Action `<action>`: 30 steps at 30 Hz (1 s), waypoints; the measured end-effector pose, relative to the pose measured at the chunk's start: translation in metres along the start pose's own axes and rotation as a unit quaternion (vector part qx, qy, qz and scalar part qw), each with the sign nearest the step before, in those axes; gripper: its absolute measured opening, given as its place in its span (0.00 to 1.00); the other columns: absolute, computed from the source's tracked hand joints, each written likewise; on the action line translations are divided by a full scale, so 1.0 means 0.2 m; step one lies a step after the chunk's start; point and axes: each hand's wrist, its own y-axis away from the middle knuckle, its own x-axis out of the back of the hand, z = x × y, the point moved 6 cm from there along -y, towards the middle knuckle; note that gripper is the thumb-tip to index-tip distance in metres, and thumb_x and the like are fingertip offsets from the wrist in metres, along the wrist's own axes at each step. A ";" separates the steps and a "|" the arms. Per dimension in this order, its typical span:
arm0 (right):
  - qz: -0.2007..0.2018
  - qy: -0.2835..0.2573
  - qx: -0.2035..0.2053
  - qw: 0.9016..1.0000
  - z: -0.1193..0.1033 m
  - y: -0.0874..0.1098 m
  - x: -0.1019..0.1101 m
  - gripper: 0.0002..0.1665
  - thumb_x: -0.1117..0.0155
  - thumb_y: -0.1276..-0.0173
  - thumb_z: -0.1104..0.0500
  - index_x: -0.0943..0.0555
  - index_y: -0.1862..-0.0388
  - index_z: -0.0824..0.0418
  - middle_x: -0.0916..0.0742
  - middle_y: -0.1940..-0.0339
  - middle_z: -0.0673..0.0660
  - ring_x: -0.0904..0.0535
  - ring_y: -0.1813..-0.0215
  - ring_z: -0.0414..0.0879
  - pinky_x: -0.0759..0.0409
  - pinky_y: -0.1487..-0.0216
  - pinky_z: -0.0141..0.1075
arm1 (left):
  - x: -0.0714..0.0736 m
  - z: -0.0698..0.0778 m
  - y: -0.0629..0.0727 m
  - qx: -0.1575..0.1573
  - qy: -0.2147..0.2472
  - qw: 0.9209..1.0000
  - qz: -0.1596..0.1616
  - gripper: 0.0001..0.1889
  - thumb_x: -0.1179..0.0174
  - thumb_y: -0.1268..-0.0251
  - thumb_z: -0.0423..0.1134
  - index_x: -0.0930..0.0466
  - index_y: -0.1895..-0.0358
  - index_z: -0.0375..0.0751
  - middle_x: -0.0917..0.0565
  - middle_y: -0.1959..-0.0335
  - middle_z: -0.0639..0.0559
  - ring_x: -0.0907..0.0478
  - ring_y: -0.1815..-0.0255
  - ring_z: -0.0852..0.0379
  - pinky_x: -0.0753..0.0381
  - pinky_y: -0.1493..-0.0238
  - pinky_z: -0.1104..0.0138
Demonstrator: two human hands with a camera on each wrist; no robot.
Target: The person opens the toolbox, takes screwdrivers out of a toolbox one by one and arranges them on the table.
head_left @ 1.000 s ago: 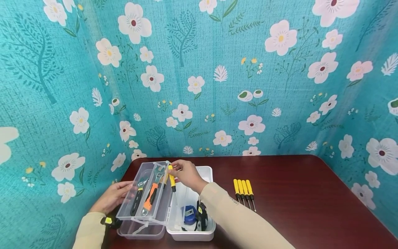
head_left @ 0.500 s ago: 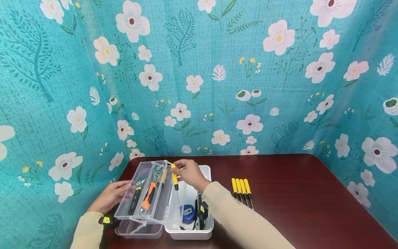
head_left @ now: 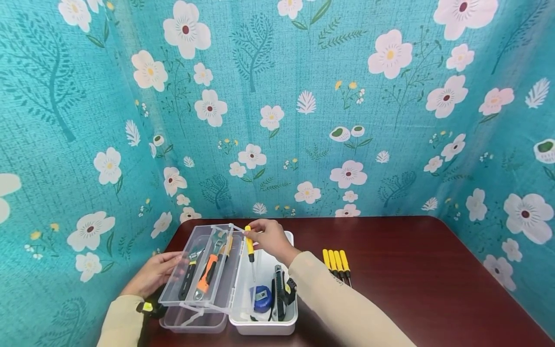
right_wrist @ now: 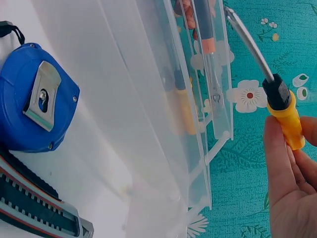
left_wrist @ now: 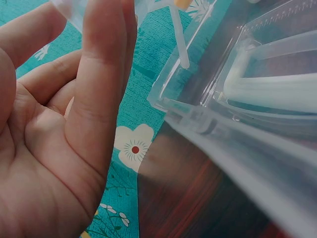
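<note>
Table, dark red-brown top: is bearing all | Toolbox, white base, clear section at left: is standing open | Screwdrivers, four, yellow-handled: are lying side by side, right of toolbox

It looks like a cloth-walled booth, in what building is unclear. Floral teal fabric hangs beyond the hands, a dark-red counter beneath them

The floral cloth is brightly, evenly lit; the desk is rendered dark. In the left wrist view, the clear toolbox is blurred at its nearest edge.
</note>
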 end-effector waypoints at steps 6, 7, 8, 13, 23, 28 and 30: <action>0.004 -0.008 -0.008 1.000 0.00 0.00 0.03 0.13 0.32 0.34 0.56 0.17 0.53 0.59 0.17 0.62 0.55 0.16 0.62 0.46 0.16 0.64 0.38 | 0.00 0.01 0.00 -0.003 -0.008 1.000 0.000 0.33 0.43 0.27 0.45 0.39 0.31 0.23 0.16 0.54 0.47 0.18 0.59 0.50 0.18 0.57 0.58; 0.005 -0.007 -0.009 1.000 0.01 0.00 0.03 0.13 0.32 0.34 0.56 0.17 0.53 0.59 0.17 0.62 0.55 0.16 0.62 0.46 0.16 0.64 0.38 | 0.00 0.01 0.00 -0.003 -0.008 1.000 0.000 0.33 0.43 0.27 0.45 0.39 0.31 0.23 0.16 0.54 0.47 0.18 0.59 0.50 0.18 0.57 0.58; 0.006 -0.008 -0.009 1.000 0.01 0.01 0.04 0.12 0.32 0.34 0.56 0.17 0.53 0.59 0.17 0.62 0.55 0.16 0.62 0.46 0.16 0.64 0.38 | 0.00 0.01 -0.01 -0.003 -0.009 1.000 0.000 0.33 0.43 0.27 0.45 0.39 0.31 0.22 0.16 0.54 0.47 0.18 0.59 0.50 0.18 0.57 0.58; 0.011 -0.007 -0.009 1.000 0.02 0.02 0.07 0.12 0.32 0.33 0.56 0.17 0.53 0.59 0.17 0.62 0.55 0.16 0.61 0.47 0.16 0.63 0.39 | 0.00 0.00 -0.01 0.000 -0.008 1.000 0.002 0.33 0.43 0.27 0.45 0.40 0.31 0.22 0.16 0.53 0.46 0.18 0.59 0.49 0.18 0.57 0.58; 0.015 0.000 -0.012 1.000 0.05 0.02 0.14 0.12 0.33 0.32 0.56 0.17 0.52 0.59 0.16 0.61 0.55 0.17 0.59 0.48 0.16 0.63 0.39 | 0.01 -0.01 -0.01 -0.006 -0.017 1.000 -0.007 0.33 0.44 0.27 0.45 0.40 0.31 0.23 0.16 0.52 0.46 0.18 0.58 0.48 0.18 0.56 0.58; 0.020 0.006 -0.021 1.000 0.06 0.02 0.18 0.14 0.33 0.32 0.55 0.18 0.51 0.58 0.17 0.60 0.56 0.17 0.58 0.48 0.17 0.61 0.39 | 0.02 -0.02 -0.02 0.001 -0.018 1.000 0.003 0.35 0.42 0.28 0.47 0.40 0.30 0.24 0.16 0.52 0.45 0.19 0.58 0.48 0.18 0.56 0.58; 0.021 0.008 -0.025 0.999 0.07 0.02 0.19 0.14 0.33 0.32 0.55 0.18 0.50 0.58 0.16 0.59 0.55 0.17 0.58 0.48 0.17 0.60 0.40 | 0.02 -0.02 -0.02 0.001 -0.016 1.000 0.004 0.35 0.42 0.29 0.46 0.40 0.30 0.23 0.16 0.52 0.45 0.19 0.58 0.48 0.18 0.56 0.58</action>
